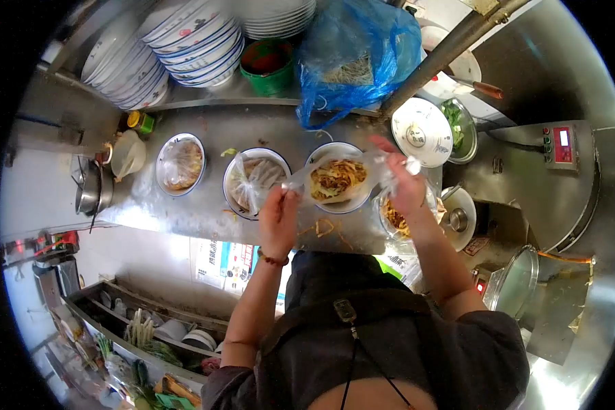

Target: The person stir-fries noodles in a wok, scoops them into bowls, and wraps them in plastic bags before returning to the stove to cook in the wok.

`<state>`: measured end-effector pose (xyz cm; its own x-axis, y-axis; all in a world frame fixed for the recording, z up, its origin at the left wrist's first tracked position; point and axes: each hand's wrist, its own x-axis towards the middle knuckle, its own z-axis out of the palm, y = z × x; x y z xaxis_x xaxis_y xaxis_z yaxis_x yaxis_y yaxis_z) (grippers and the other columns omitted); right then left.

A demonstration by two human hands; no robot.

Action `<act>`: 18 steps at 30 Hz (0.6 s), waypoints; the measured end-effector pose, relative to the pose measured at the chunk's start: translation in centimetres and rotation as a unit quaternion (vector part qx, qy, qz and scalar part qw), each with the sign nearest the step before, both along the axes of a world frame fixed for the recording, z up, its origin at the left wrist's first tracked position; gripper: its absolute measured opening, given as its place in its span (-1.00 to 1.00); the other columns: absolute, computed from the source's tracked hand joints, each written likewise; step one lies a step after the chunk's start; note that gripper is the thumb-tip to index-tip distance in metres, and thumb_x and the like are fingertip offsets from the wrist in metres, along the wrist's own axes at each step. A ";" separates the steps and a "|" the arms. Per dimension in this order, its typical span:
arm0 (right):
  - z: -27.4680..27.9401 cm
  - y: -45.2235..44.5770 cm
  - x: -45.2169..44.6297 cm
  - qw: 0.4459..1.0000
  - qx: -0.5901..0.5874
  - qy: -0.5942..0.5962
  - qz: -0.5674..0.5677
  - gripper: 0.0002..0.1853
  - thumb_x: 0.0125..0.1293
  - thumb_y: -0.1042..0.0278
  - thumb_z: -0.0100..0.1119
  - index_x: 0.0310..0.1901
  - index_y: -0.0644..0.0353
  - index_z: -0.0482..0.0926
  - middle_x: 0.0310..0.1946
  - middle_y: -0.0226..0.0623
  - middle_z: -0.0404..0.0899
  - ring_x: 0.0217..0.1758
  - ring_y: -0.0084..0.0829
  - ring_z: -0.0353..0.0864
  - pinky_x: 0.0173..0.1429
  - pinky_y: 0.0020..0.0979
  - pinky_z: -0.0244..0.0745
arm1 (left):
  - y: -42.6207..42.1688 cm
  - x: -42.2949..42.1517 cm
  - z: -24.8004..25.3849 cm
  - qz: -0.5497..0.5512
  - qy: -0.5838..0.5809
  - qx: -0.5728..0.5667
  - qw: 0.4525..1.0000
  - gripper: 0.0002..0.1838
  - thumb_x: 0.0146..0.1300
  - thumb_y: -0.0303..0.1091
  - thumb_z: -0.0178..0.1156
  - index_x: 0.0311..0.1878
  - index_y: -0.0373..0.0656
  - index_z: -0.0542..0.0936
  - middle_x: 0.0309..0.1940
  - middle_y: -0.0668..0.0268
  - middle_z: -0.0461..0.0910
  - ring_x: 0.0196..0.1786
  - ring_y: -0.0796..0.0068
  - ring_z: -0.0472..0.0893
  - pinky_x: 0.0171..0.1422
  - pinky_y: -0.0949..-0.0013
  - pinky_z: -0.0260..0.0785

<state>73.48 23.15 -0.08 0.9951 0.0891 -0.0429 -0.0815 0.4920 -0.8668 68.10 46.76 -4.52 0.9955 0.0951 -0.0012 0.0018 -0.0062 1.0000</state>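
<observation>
A bowl (348,205) lined with a clear plastic bag (306,183) stands in front of me, with brown noodle-like food (337,179) in the bag. My left hand (279,217) is closed on the bag's left edge. On the other side my right hand (406,181), slightly blurred, grips the bag's gathered right edge. Just left of this bowl, another bowl (256,154) holds a knotted plastic bag (250,188). Farther left is a bowl (199,179) with bagged food (182,164). Below my right hand, a further container of similar food (393,217) is partly hidden by my forearm.
Stacked bowls (197,51), a green tub (270,68) and a blue plastic bag (362,41) line the shelf above the metal counter (212,119). To the right are a white bowl (422,133), a bowl of greens (458,130) and a ladle (458,219). Food scraps lie near the front edge.
</observation>
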 end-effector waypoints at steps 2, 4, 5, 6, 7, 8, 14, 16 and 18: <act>-2.7 1.5 -1.2 0.990 -0.124 0.012 0.063 -0.66 0.20 0.42 0.15 0.02 0.23 0.48 -0.07 -0.22 0.55 -0.11 -0.42 0.55 -0.01 -0.42 0.43 | -0.8 1.1 0.5 -0.031 -0.093 0.160 0.982 -0.90 0.26 -0.42 0.07 -0.23 -0.23 0.50 -0.35 0.30 0.52 -0.33 0.51 0.50 -0.24 0.44 0.36; -4.5 2.3 -1.2 0.962 -0.242 0.024 0.120 -0.59 0.14 0.50 0.20 0.07 0.22 0.45 -0.09 -0.18 0.56 -0.05 -0.39 0.53 0.04 -0.39 0.45 | -2.5 2.4 2.0 -0.065 -0.185 0.317 0.928 -0.90 0.22 -0.43 0.10 -0.22 -0.21 0.49 -0.34 0.27 0.50 -0.34 0.45 0.51 -0.26 0.42 0.38; -4.8 2.5 -0.7 0.917 -0.360 -0.021 0.171 -0.58 0.12 0.53 0.21 0.07 0.17 0.47 -0.08 -0.17 0.55 -0.01 -0.37 0.52 0.05 -0.39 0.45 | -3.4 2.8 3.7 -0.116 -0.265 0.328 0.899 -0.87 0.18 -0.48 0.11 -0.20 -0.23 0.49 -0.34 0.24 0.48 -0.34 0.39 0.52 -0.26 0.40 0.40; -5.1 2.6 -0.6 0.853 -0.470 -0.062 0.218 -0.56 0.10 0.55 0.22 0.07 0.11 0.48 -0.07 -0.16 0.54 0.02 -0.34 0.50 0.05 -0.38 0.44 | -3.9 3.1 4.6 -0.169 -0.342 0.333 0.862 -0.83 0.13 -0.53 0.12 -0.17 -0.25 0.48 -0.33 0.21 0.47 -0.34 0.33 0.52 -0.27 0.38 0.43; -6.0 2.3 -0.9 0.856 -0.469 -0.058 0.210 -0.56 0.10 0.55 0.22 0.07 0.11 0.48 -0.07 -0.16 0.54 0.02 -0.34 0.50 0.05 -0.38 0.44 | -3.7 3.4 4.4 -0.177 -0.344 0.331 0.861 -0.83 0.13 -0.53 0.12 -0.17 -0.25 0.48 -0.33 0.21 0.47 -0.34 0.33 0.52 -0.27 0.38 0.43; -6.8 1.7 -0.8 0.870 -0.454 -0.097 0.168 -0.56 0.08 0.54 0.23 0.05 0.08 0.50 -0.04 -0.16 0.51 0.04 -0.31 0.48 0.06 -0.38 0.43 | -3.4 4.1 3.9 -0.139 -0.261 0.226 0.928 -0.80 0.12 -0.56 0.12 -0.16 -0.25 0.49 -0.31 0.20 0.48 -0.32 0.35 0.54 -0.25 0.39 0.44; -5.9 1.5 -1.1 0.799 -0.519 -0.296 0.073 -0.56 0.10 0.45 0.20 0.08 0.11 0.46 -0.10 -0.11 0.48 0.01 -0.27 0.47 0.08 -0.34 0.39 | -5.0 6.7 -1.9 -0.240 0.065 -0.039 0.968 -0.72 0.06 -0.63 0.10 -0.11 -0.24 0.50 -0.37 0.25 0.57 -0.30 0.54 0.58 -0.24 0.49 0.43; -6.2 1.4 -1.7 0.861 -0.475 -0.184 0.011 -0.58 0.12 0.44 0.19 0.06 0.16 0.46 -0.17 -0.14 0.50 -0.09 -0.31 0.51 -0.01 -0.36 0.43 | -6.2 6.9 -3.2 -0.153 -0.030 0.076 0.985 -0.69 0.02 -0.65 0.11 -0.12 -0.19 0.54 -0.50 0.32 0.55 -0.45 0.57 0.56 -0.35 0.50 0.41; -6.1 2.0 -1.6 0.904 -0.418 -0.071 -0.052 -0.61 0.13 0.42 0.18 0.04 0.21 0.46 -0.23 -0.17 0.53 -0.20 -0.34 0.55 -0.11 -0.37 0.47 | -6.4 7.0 -4.3 -0.144 0.001 0.059 0.988 -0.70 0.01 -0.65 0.11 -0.15 -0.15 0.56 -0.50 0.30 0.55 -0.47 0.51 0.56 -0.36 0.46 0.41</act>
<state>71.83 25.19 -6.21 0.9970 -0.0087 0.0773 0.0697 -0.3410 -0.9375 75.14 40.38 -8.85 0.9814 -0.1920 -0.0092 -0.0147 -0.1228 0.9923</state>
